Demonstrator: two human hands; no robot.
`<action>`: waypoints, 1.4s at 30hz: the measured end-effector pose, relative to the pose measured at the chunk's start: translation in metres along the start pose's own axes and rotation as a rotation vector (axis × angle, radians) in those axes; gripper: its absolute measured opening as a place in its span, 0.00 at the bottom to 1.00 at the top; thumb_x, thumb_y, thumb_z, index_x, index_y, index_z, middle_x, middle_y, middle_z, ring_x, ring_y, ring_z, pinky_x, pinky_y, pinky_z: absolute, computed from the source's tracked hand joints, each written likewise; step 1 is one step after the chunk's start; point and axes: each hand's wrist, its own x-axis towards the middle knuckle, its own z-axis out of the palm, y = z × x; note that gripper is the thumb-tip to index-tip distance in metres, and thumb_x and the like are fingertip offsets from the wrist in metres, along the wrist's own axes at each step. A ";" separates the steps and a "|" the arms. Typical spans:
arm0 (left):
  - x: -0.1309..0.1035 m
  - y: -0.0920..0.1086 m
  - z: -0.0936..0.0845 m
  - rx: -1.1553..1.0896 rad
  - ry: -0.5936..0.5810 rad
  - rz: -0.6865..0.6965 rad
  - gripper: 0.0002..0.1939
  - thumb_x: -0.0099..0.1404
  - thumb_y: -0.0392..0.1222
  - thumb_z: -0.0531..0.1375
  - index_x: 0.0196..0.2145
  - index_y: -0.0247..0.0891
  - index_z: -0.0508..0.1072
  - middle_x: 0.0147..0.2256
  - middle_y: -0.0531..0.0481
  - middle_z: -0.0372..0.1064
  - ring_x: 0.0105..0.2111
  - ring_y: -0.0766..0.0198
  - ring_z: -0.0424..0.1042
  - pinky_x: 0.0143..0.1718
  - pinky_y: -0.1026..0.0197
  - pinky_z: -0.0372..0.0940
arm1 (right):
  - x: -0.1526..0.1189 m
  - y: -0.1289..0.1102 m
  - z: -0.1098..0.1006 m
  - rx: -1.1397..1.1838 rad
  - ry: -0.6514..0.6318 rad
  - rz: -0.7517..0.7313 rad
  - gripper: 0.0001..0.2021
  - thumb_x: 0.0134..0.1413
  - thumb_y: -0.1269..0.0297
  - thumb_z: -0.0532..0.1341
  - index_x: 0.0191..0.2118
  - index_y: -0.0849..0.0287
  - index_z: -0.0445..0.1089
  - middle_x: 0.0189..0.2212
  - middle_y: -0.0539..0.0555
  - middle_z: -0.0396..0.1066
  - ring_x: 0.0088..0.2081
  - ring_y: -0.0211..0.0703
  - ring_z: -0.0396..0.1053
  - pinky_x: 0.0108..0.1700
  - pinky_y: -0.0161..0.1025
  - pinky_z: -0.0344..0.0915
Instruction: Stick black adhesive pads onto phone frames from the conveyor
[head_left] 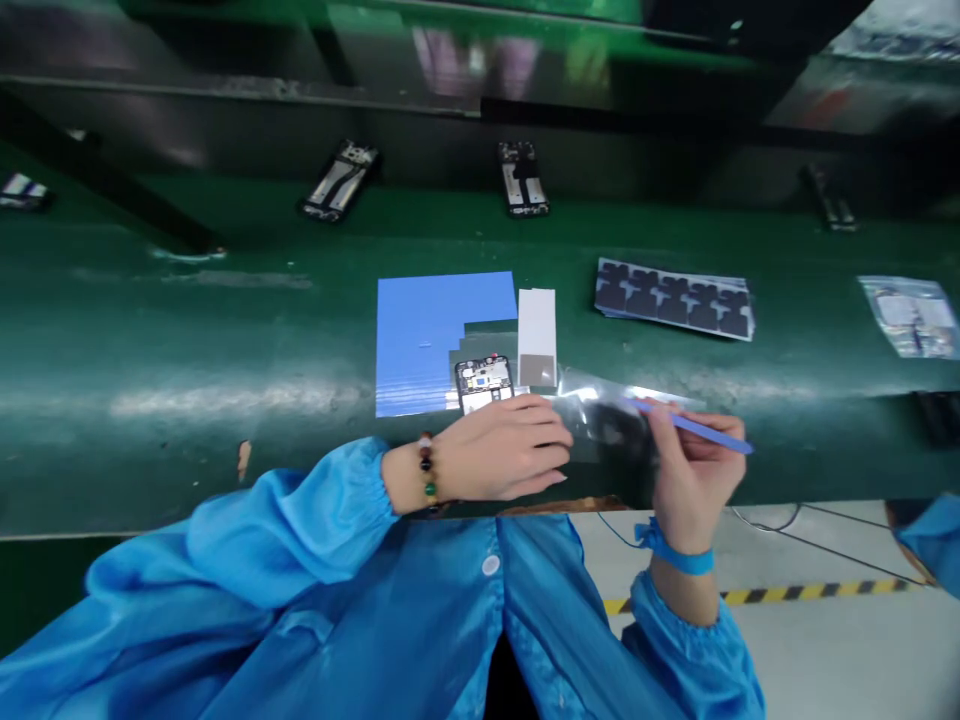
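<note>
An opened phone [484, 378] with its circuit board showing lies at the middle of the bench, its lower end hidden by my left hand [510, 450]. That hand rests palm down with its fingers stretched to the right, over the phone's lower part and the edge of a clear plastic film [600, 405]. My right hand [694, 465] is closed round a slim blue plastic stick [709, 432], its left tip over the film. Just above my left fingers lies a white strip [537, 325] with a grey end. A blue sheet [420, 345] lies to the left, partly under a dark notched sheet.
On the green bench [247, 330], a stack of sheets with black die-cut stickers [675, 295] lies to the right. Further back are phone frames [341, 180], [523, 180]. A clear bag [911, 315] lies far right. A dark post [112, 180] stands at left.
</note>
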 end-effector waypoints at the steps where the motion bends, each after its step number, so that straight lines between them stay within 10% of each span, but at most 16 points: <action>1: 0.017 -0.002 0.007 0.014 -0.031 0.039 0.13 0.79 0.44 0.54 0.43 0.39 0.78 0.49 0.47 0.78 0.52 0.58 0.75 0.63 0.52 0.65 | 0.008 0.004 -0.015 -0.030 0.112 -0.008 0.21 0.49 0.57 0.78 0.40 0.54 0.67 0.36 0.49 0.81 0.42 0.48 0.83 0.63 0.56 0.73; 8: 0.094 -0.003 0.062 0.073 -0.106 0.103 0.17 0.73 0.52 0.64 0.50 0.36 0.75 0.56 0.41 0.74 0.54 0.50 0.71 0.56 0.48 0.64 | 0.035 0.034 -0.091 -0.098 0.242 0.093 0.25 0.41 0.56 0.80 0.36 0.54 0.65 0.30 0.48 0.80 0.35 0.45 0.83 0.54 0.47 0.78; 19: 0.096 0.003 0.079 0.056 -0.102 -0.009 0.25 0.70 0.60 0.66 0.51 0.34 0.75 0.54 0.40 0.76 0.54 0.49 0.72 0.56 0.46 0.63 | 0.061 0.031 -0.068 0.162 0.214 0.024 0.21 0.42 0.61 0.78 0.34 0.53 0.65 0.27 0.43 0.75 0.35 0.45 0.82 0.57 0.52 0.77; 24: 0.056 -0.023 0.038 0.070 -0.003 -0.026 0.23 0.74 0.59 0.62 0.51 0.35 0.75 0.57 0.41 0.75 0.56 0.51 0.72 0.67 0.44 0.58 | 0.052 0.012 -0.030 0.224 0.154 0.007 0.21 0.42 0.63 0.79 0.34 0.53 0.65 0.27 0.43 0.75 0.35 0.43 0.81 0.62 0.52 0.74; 30: -0.043 -0.058 -0.038 0.040 0.086 -0.464 0.17 0.74 0.53 0.63 0.54 0.41 0.75 0.52 0.45 0.78 0.52 0.53 0.73 0.53 0.49 0.64 | 0.006 0.004 0.055 0.175 -0.189 0.105 0.23 0.46 0.56 0.79 0.35 0.52 0.64 0.31 0.48 0.82 0.39 0.48 0.83 0.70 0.64 0.61; 35: -0.079 -0.058 -0.032 0.017 0.070 -0.577 0.22 0.70 0.50 0.67 0.57 0.42 0.73 0.53 0.45 0.77 0.54 0.51 0.73 0.51 0.48 0.65 | -0.018 0.007 0.099 0.184 -0.388 0.141 0.22 0.50 0.54 0.77 0.35 0.52 0.63 0.35 0.51 0.82 0.42 0.49 0.83 0.62 0.58 0.70; 42: -0.079 -0.058 -0.020 -0.071 0.157 -0.544 0.19 0.70 0.43 0.65 0.57 0.40 0.72 0.53 0.47 0.78 0.53 0.53 0.74 0.52 0.49 0.67 | -0.033 0.003 0.106 0.144 -0.393 0.145 0.22 0.53 0.54 0.76 0.36 0.52 0.61 0.37 0.52 0.81 0.42 0.49 0.83 0.56 0.53 0.74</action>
